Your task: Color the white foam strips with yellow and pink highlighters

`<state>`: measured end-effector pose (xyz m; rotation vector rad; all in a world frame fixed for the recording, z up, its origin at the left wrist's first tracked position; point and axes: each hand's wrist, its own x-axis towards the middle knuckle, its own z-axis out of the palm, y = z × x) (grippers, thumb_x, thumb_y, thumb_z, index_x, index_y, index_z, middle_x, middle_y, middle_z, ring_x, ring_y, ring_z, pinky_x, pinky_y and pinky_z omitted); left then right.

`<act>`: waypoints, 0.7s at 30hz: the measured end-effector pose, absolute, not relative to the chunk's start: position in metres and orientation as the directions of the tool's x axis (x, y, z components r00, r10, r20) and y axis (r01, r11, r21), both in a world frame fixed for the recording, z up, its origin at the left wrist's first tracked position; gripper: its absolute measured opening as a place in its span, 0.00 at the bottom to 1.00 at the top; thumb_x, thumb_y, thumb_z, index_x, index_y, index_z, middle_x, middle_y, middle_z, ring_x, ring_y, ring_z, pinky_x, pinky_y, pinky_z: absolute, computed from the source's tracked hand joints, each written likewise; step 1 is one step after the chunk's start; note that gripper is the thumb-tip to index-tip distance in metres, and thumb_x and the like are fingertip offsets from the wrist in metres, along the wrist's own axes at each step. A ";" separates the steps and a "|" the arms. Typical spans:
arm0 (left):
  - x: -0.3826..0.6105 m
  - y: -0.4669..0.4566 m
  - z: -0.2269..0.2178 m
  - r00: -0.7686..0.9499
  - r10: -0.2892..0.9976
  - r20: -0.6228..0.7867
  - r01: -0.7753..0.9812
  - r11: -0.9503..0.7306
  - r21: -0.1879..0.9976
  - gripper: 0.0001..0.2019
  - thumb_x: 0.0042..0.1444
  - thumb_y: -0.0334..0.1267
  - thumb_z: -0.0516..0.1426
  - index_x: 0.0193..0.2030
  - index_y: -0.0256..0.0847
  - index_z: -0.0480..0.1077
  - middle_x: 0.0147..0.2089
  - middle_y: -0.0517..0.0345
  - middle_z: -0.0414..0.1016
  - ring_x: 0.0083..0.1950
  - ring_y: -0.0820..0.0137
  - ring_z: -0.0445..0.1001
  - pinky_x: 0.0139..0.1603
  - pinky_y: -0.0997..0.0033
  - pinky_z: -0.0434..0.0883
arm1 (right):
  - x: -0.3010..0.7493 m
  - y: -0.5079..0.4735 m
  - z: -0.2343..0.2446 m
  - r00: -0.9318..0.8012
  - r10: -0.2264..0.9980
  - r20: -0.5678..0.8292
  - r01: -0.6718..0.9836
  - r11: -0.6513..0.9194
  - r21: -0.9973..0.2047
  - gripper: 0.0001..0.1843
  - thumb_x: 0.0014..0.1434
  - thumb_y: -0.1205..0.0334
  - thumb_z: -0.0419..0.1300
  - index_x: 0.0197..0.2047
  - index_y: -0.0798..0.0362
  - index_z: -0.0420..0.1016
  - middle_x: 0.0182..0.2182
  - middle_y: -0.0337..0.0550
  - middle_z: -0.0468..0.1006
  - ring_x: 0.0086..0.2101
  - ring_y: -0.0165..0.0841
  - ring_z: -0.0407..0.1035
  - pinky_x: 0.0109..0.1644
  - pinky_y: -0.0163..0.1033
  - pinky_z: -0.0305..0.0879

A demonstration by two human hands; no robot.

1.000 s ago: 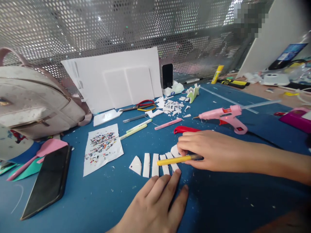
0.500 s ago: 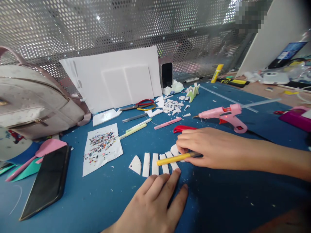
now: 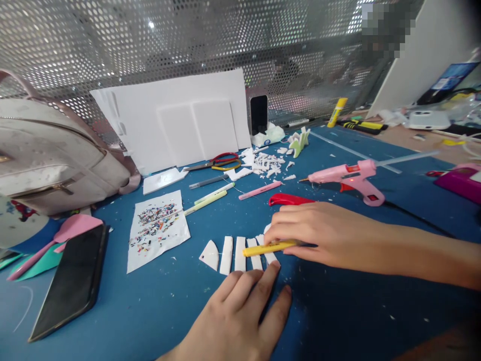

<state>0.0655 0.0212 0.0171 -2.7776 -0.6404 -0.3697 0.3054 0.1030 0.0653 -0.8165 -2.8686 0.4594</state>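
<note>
Several white strips [image 3: 226,254] lie side by side on the blue mat [image 3: 338,311], their long axes running away from the person, with a curved piece at the left end of the row. Across the right-hand ones lies a yellow tool [image 3: 268,247], its long axis nearly level from left to right, so it crosses the strips at about a right angle. Its yellow tip points left and ends over the middle of the row; its dark end sits to the right, under the fingers.

The right hand [image 3: 323,233] comes in from the right and is closed around that tool, thumb and fingers pinching its rear half, knuckles over the far ends of the last strips. It is the hand on the strips from the far side and the right. The left hand [image 3: 240,316] rests flat on the mat at the near side, fingers spread and holding nothing, one fingertip touching the near end of the rightmost strip.

Just beyond the right hand lies a red thing [image 3: 287,200], and farther back a pink glue gun [image 3: 343,176]. Well to the left sits a paper [image 3: 158,228] strewn with coloured bits.
</note>
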 end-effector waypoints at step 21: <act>0.068 0.019 0.006 0.827 0.393 0.402 0.512 -0.822 -0.249 0.17 0.70 0.37 0.48 0.60 0.40 0.70 0.60 0.47 0.75 0.52 0.63 0.76 0.49 0.68 0.74 | 0.303 0.103 0.042 -0.841 0.498 0.213 0.418 0.846 -0.331 0.18 0.67 0.67 0.56 0.57 0.41 0.74 0.41 0.41 0.76 0.39 0.31 0.69 0.42 0.35 0.60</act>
